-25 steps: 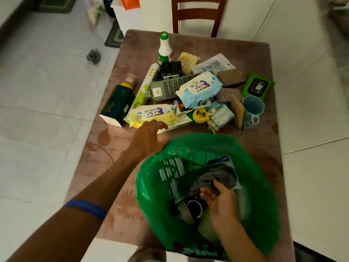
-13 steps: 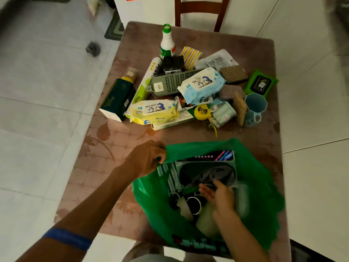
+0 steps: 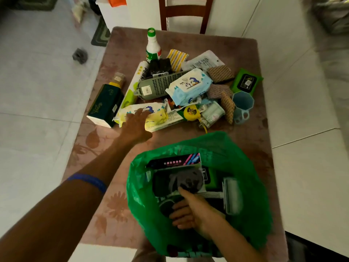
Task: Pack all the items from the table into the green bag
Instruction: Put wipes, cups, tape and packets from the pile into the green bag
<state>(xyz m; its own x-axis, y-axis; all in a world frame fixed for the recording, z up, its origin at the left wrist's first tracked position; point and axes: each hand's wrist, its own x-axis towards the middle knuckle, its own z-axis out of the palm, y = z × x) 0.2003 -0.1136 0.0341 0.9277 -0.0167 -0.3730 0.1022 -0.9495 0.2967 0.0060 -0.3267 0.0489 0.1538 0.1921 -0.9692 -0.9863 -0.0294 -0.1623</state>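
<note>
Left hand [image 3: 136, 127] has left the bag rim, where it was half a second ago, and is now out over the yellow wipes pack [image 3: 151, 115], fingers spread and flat on its near end, nothing gripped yet. Reads as the next pick starting, not a completed grab.

Right hand [image 3: 190, 211] stays down inside the green bag [image 3: 251, 195], which sits at the near edge of the table [image 3: 245, 53]. Its fingers are curled among the packed stuff; can't tell what, if anything, they actually hold. With the left hand off the rim, the bag mouth now stays open on its own.

Judgement: bag is partly filled, most of the pile is still out, so well under halfway.

Count still on the table:
- wipes packs: 3 – yellow, blue [image 3: 188, 86], green [image 3: 246, 82]
- sponges [image 3: 220, 73]: 3
- bottle with green cap [image 3: 153, 48]: 1
- dark green box [image 3: 105, 106]: 1
- grey perforated basket [image 3: 160, 85]: 1
- blue cup [image 3: 242, 104]: 1
- yellow tape measure [image 3: 191, 112]: 1
- cling film roll [image 3: 137, 82]: 1
- cotton swab pack [image 3: 212, 114]: 1
- striped yellow packet [image 3: 177, 58]: 1
- white flat pouch [image 3: 203, 61]: 1
- black packet [image 3: 160, 67]: 1

More lies under the pile, uncountable.
</note>
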